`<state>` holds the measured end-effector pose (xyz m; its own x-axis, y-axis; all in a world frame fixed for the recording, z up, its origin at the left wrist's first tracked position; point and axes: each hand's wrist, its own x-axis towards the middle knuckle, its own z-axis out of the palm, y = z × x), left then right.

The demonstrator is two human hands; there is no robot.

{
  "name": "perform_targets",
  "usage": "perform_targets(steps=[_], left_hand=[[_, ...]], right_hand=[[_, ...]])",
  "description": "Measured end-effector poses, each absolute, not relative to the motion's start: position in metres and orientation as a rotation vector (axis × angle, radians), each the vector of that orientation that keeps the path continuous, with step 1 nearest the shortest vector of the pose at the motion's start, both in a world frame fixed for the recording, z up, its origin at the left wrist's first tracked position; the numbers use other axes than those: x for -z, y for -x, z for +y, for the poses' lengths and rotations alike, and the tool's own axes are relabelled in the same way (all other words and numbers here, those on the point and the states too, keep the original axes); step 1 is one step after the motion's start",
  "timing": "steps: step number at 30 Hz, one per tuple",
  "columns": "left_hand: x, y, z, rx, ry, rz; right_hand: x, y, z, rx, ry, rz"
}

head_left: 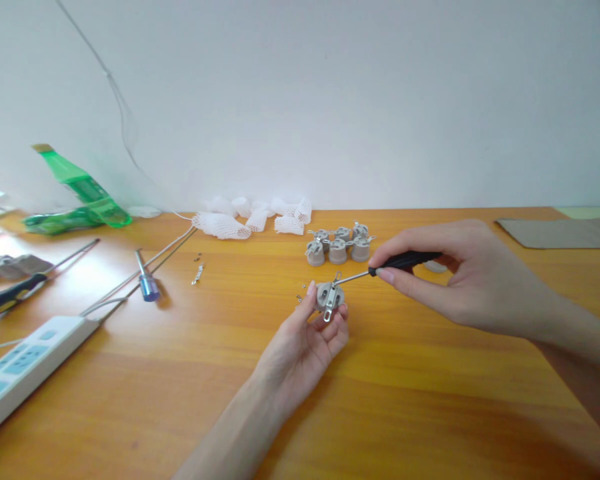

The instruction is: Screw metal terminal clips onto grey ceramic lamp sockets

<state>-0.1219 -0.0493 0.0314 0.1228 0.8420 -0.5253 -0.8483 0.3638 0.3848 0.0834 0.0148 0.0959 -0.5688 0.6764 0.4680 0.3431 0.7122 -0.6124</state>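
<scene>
Between the thumb and fingers of my left hand (300, 353) is a small grey round lamp holder (323, 294), tilted so its top shows. A slotted metal bracket (329, 308) lies across that top. My right hand (465, 273) is closed on the black handle of a thin screwdriver (410, 261), which points left. The tip of its shaft meets the lamp holder near the bracket's middle; whether it sits in a screw I cannot tell. Just behind stand several similar lamp holders (337, 253) with metal brackets. Some tiny metal parts (299, 299) lie left of the held one.
White foam netting (225, 225) lies along the wall. On the left are a blue-handled screwdriver (148, 287), a black-and-yellow screwdriver (15, 295), a white power strip (35, 363) with cables, a green plastic package (80, 193) and a metal strip (199, 274). Brown cardboard (560, 233) lies right.
</scene>
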Motion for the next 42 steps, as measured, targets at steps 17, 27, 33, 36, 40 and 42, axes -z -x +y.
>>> perform_targets(steps=[17,27,33,36,40,42], left_hand=[[-0.0321,0.1228,-0.0495,-1.238,0.017,0.761],[-0.0319,0.1231,-0.0487,-1.237,0.007,0.77],[-0.033,0.1226,-0.0489,-1.23,0.016,0.753],[-0.0328,0.1229,-0.0489,-1.229,0.034,0.743],[-0.0311,0.1239,-0.0487,-1.236,0.042,0.728],[-0.0303,0.1246,-0.0484,-1.24,0.043,0.726]], right_hand=[[-0.0954,-0.0838,0.0145,-0.567,0.791,-2.228],[-0.0943,-0.0832,0.0139,-0.535,0.781,-2.239],[-0.0921,-0.0824,0.0167,-0.522,0.737,-2.27],[-0.0899,-0.0825,0.0192,-0.513,0.712,-2.269],[-0.0872,-0.0815,0.0204,-0.443,0.69,-2.27],[-0.0873,-0.0812,0.0197,-0.426,0.687,-2.261]])
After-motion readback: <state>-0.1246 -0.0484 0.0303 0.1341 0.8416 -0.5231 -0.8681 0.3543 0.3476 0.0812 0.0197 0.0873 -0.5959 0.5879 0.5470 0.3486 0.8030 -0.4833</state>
